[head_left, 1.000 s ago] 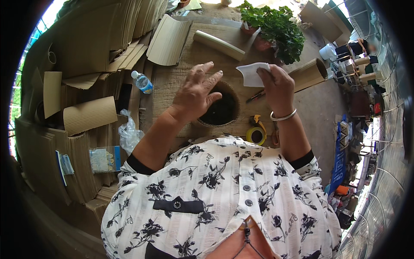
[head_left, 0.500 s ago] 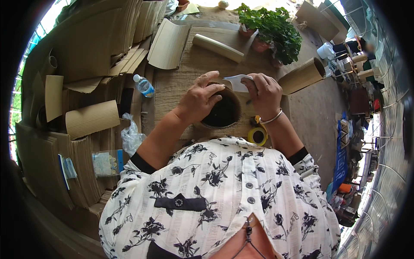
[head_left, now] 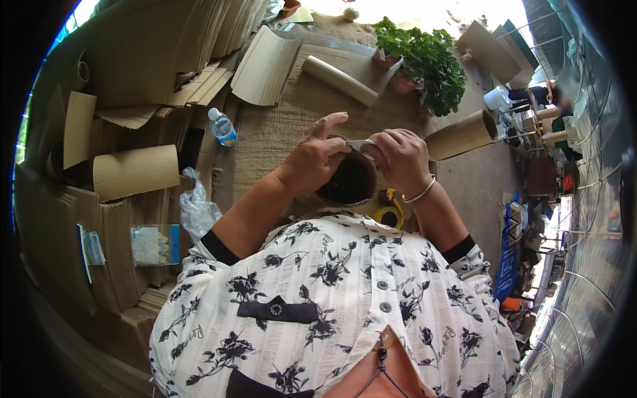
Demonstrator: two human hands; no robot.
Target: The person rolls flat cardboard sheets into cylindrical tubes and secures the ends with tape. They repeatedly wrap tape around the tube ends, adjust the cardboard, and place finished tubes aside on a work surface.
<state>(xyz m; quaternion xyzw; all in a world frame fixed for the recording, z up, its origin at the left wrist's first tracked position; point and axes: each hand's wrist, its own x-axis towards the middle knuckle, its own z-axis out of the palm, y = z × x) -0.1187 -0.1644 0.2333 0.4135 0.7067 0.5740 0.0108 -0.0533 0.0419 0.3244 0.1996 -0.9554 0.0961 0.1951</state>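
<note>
A small white paper-like packet (head_left: 359,144) is stretched between my hands, over the far rim of a round brown cardboard cylinder (head_left: 373,180). The cylinder's inside looks dark, and I cannot tell what it contains. My left hand (head_left: 310,158) pinches the packet's left end, with one finger sticking out away from me. On the other side, my right hand (head_left: 402,158) has its fingers curled over the packet and covers most of it. A yellow ring-shaped roll (head_left: 388,216) lies close to my right wrist, near my shirt.
Curved corrugated sheets (head_left: 265,66) and a cardboard roll (head_left: 340,80) lie beyond my hands. Leafy potted plants (head_left: 434,73) stand at far right, with a wide tube (head_left: 462,134) nearer. Leftward are a water bottle (head_left: 222,127), a plastic bag (head_left: 198,209) and stacked cardboard (head_left: 142,60).
My right hand has brought the packet left and slightly nearer to me, and more of it is covered. My left fingers, apart from it before, now meet its left end.
</note>
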